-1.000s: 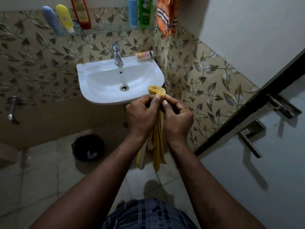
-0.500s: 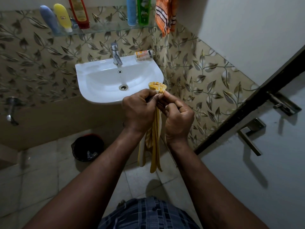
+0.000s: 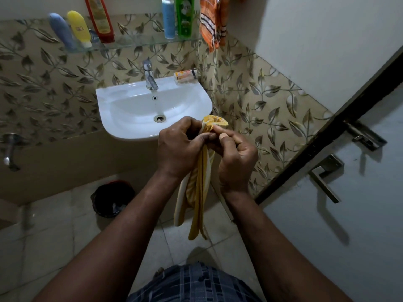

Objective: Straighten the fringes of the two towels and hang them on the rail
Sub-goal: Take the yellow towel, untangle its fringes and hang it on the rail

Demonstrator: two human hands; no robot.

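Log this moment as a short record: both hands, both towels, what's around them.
left hand: grips the yellow towel near its bunched top end
right hand: pinches that same end with thumb and fingers
yellow towel: bunched lengthwise, hanging down between the wrists, in front of the sink
orange towel: hanging on the wall right of the glass shelf; its support is out of view
task state: yellow towel not yet hung

Sink rim (image 3: 135,134) close ahead; tiled wall (image 3: 272,118) near right; floor (image 3: 65,232) open below; bin (image 3: 111,199) low left.
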